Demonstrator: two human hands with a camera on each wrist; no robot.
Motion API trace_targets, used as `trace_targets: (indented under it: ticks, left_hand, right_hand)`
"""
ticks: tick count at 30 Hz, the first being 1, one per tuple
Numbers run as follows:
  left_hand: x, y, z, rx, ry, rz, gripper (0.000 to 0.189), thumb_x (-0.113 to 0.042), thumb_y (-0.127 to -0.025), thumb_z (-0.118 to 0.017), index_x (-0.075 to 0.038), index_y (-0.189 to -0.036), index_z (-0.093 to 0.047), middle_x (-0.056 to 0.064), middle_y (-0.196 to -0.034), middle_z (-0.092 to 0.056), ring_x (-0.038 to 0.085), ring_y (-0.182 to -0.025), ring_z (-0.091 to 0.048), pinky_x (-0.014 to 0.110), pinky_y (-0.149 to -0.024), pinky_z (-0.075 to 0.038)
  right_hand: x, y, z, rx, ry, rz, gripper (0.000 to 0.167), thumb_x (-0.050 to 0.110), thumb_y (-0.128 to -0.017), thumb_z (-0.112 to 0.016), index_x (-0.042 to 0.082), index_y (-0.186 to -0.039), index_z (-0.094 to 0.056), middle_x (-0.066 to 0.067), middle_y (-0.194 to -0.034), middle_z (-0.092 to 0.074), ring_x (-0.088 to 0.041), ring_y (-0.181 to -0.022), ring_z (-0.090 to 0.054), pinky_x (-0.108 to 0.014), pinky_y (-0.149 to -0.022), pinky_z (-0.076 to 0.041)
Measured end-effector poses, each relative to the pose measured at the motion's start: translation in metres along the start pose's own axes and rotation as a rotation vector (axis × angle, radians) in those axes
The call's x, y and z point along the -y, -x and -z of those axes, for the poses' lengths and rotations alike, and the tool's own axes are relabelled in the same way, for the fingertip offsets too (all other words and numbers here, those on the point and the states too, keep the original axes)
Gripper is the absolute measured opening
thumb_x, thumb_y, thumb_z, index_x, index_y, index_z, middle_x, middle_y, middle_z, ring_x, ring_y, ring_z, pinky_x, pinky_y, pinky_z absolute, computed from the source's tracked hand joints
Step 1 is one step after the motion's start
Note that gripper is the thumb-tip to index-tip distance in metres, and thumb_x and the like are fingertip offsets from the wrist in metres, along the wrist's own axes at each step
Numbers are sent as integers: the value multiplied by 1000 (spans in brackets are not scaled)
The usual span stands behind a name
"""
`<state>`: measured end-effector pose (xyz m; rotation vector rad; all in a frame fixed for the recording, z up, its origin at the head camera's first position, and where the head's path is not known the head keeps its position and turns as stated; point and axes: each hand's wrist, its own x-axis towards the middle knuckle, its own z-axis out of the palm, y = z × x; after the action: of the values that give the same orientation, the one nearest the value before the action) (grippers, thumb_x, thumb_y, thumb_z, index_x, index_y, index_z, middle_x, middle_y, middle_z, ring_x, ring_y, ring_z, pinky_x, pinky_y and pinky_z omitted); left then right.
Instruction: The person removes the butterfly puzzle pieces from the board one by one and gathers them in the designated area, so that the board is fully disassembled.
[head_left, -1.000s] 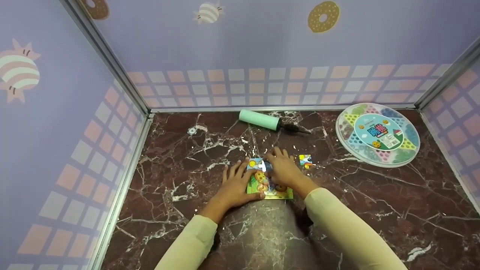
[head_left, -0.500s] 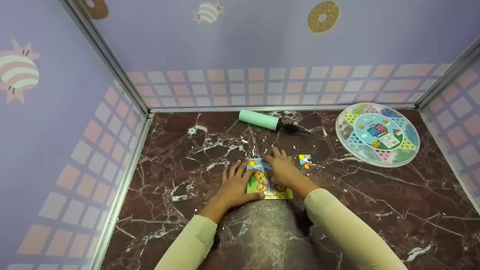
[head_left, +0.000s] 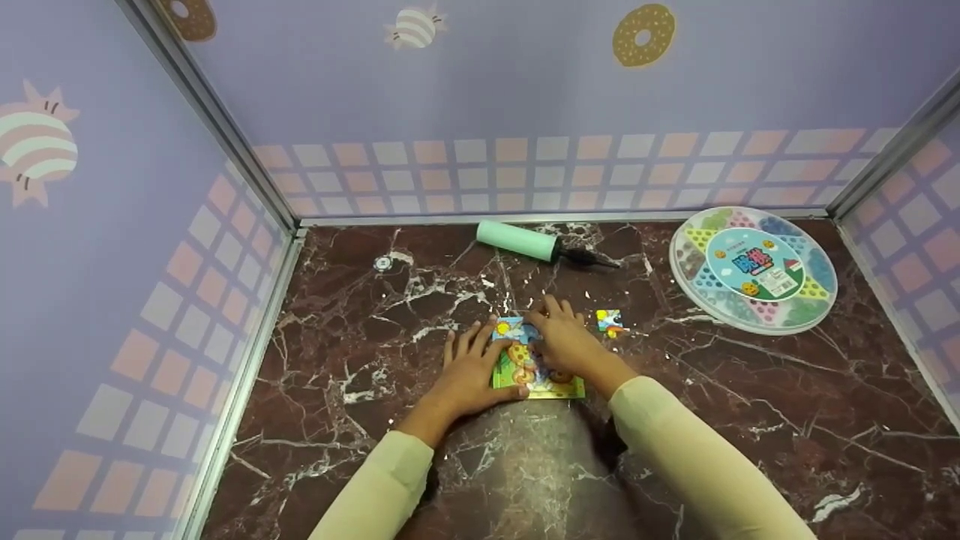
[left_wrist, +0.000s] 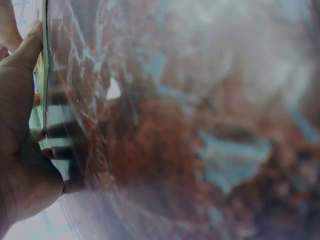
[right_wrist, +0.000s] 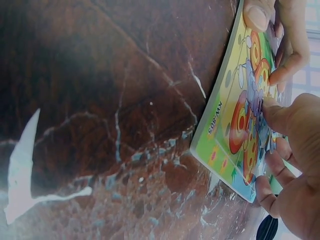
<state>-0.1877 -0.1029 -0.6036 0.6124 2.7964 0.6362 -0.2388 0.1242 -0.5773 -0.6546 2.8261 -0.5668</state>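
Observation:
A small jigsaw puzzle board (head_left: 555, 392) with a bright cartoon picture lies flat on the dark marble-patterned table. My left hand (head_left: 471, 375) rests at its left side, thumb on the near border and fingers spread along the left edge. Over the upper right part is my right hand (head_left: 564, 341); in the right wrist view its thumb (right_wrist: 274, 113) presses on the picture while the bent fingers reach the far edge. That hand hides what lies under it, so I cannot tell whether it pinches a piece. One loose puzzle piece (head_left: 609, 321) lies just right of the board.
A mint-green hand pump (head_left: 517, 240) with a black nozzle lies behind the hands. At the back right sits a round, clear-lidded board game case (head_left: 754, 270). A small round chip (head_left: 383, 263) is at the back left. Patterned walls (head_left: 525, 90) enclose the table's back and sides.
A bright white glint on the puzzle beside my right fingers, seen one second ago, is gone. Both hands stay in nearly the same place.

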Motion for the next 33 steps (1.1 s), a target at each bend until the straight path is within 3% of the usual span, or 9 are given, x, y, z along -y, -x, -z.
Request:
trace_targets:
  ticks: [9, 18, 24, 33]
  left_hand:
    - [1, 0, 0, -1, -14, -11, 92, -78, -94, -70, -25, -167, -47, 11, -187, -17, 41, -173, -15, 77, -135, -7]
    - [2, -1, -2, -7, -12, -8, 92, -80, -93, -69, -28, -166, -47, 10, -187, -16, 41, -172, -16, 76, -136, -6]
    - [1, 0, -1, -10, -1, -14, 92, -79, -93, -71, -27, -165, -49, 12, -187, -15, 43, -172, -16, 77, -135, -7]
    - [1, 0, -1, -3, 5, -6, 92, -81, -93, -70, -28, -166, -48, 11, -188, -13, 42, -173, -15, 76, -136, -4]
  right_hand:
    - [-3, 1, 0, -45, 19, 44, 44, 21, -108, -74, 10, -150, -66, -22, -147, -51, -42, -128, -51, -63, -98, -50]
    - [-13, 8, 3, -98, -26, 62, 43, 20, -106, -76, 10, -147, -67, -20, -143, -54, -42, -129, -52, -72, -104, -49]
    - [-23, 15, 5, -138, -76, 99, 42, 18, -105, -77, 9, -146, -69, -19, -136, -55, -39, -119, -51, -59, -94, -46]
    - [-44, 29, 8, -228, -61, 143, 39, 17, -101, -81, 10, -138, -73, -18, -129, -60, -40, -115, -55, -67, -92, -48]
